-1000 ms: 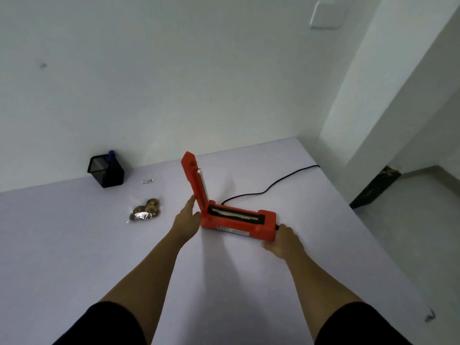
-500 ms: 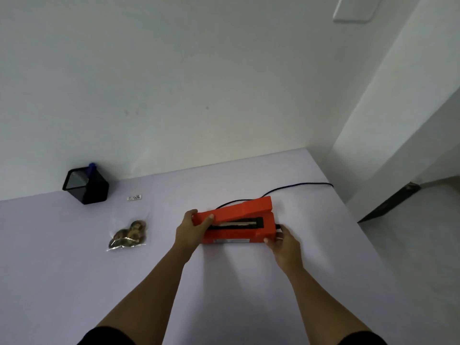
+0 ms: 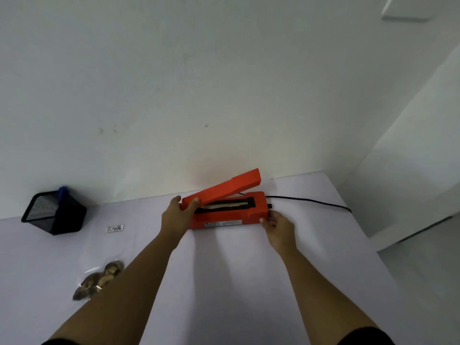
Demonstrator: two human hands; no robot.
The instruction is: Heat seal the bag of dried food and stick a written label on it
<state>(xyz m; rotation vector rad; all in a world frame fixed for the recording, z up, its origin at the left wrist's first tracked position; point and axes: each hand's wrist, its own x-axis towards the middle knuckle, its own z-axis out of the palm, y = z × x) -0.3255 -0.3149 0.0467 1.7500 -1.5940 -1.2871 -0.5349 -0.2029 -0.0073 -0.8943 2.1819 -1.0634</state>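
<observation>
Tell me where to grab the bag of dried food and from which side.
Take the bag of dried food by the flat, empty clear film at its far end, coming from above. The pieces bunch toward the near end, so the far film lies thin for a pinch. The left forearm crosses its right edge.

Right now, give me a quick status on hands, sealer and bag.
Left hand gripping the sealer at its hinge end, lid partly raised. Right hand at its corded end. Bag on the table, unsealed. Nothing in the way.
</observation>
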